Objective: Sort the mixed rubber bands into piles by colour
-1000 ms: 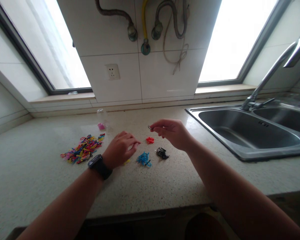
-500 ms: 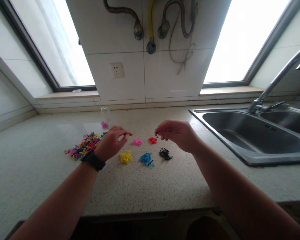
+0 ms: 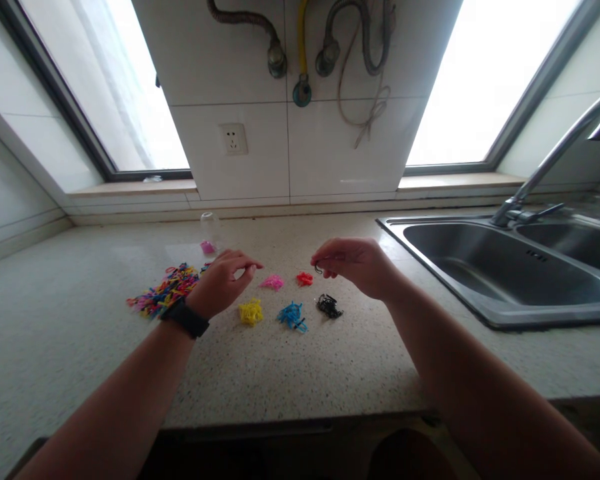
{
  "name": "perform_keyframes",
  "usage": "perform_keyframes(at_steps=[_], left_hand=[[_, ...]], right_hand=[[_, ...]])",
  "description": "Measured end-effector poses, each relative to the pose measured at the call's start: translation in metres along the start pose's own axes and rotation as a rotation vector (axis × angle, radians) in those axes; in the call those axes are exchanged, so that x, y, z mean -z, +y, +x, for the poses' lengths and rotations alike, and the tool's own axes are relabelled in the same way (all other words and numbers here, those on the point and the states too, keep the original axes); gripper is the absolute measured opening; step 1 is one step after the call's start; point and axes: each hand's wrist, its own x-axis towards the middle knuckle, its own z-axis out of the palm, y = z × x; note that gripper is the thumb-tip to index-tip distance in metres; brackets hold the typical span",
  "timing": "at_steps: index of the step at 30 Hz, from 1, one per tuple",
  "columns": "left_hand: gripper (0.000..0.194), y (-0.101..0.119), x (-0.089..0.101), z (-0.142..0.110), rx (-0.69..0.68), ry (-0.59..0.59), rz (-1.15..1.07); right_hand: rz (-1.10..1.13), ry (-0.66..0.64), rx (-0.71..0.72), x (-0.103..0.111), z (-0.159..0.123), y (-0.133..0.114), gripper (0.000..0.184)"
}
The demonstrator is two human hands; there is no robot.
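Observation:
My right hand [image 3: 356, 263] is over the counter, thumb and fingertips pinched on a small black rubber band [image 3: 319, 269], which hangs as a curved loop. Below it lies a pile of black rubber bands [image 3: 329, 306]. My left hand [image 3: 225, 280], with a dark band on its wrist, is closed in a pinch; anything between its tips is too small to make out. It partly covers a mixed heap of coloured rubber bands [image 3: 167, 291]. Between my hands are small piles of pink bands [image 3: 273, 283], red bands [image 3: 304, 279], yellow bands [image 3: 251, 312] and blue bands [image 3: 292, 317].
Behind my left hand a clear plastic container [image 3: 210, 228] lies near the wall, with something pink [image 3: 207, 247] at its near end. A steel sink [image 3: 485, 320] with a faucet [image 3: 545, 163] is set into the counter on the right. The counter's front edge runs below my forearms.
My hands stay nearly in place. The black band in my right fingers has turned slightly and shifted a little to the right. The whole view has moved very slightly.

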Motion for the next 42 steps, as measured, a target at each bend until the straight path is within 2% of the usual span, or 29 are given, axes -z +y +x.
perform_keyframes(at_steps=[9,13,24,31,39,42], left_hand=[[0.023,-0.003,-0.001,-0.001,-0.003,0.003,-0.004],[0.022,-0.004,-0.002,-0.001,-0.008,0.001,-0.004],[0.022,-0.001,0.000,0.000,-0.006,-0.009,-0.020],[0.022,0.000,0.000,0.000,-0.005,-0.014,-0.017],[0.022,-0.002,-0.001,-0.001,-0.020,-0.029,-0.003],[0.022,0.000,0.000,-0.001,-0.019,-0.032,-0.005]], right_hand=[[0.005,-0.115,-0.030,0.017,-0.001,0.001,0.012],[-0.011,-0.111,-0.042,0.025,-0.001,0.002,0.016],[-0.061,-0.135,-0.074,0.028,-0.002,0.004,0.023],[-0.272,-0.219,-0.172,0.034,0.000,0.003,0.025],[-0.620,-0.501,-0.322,0.044,0.000,0.029,0.025],[-0.698,-0.552,-0.369,0.046,-0.001,0.033,0.023]])
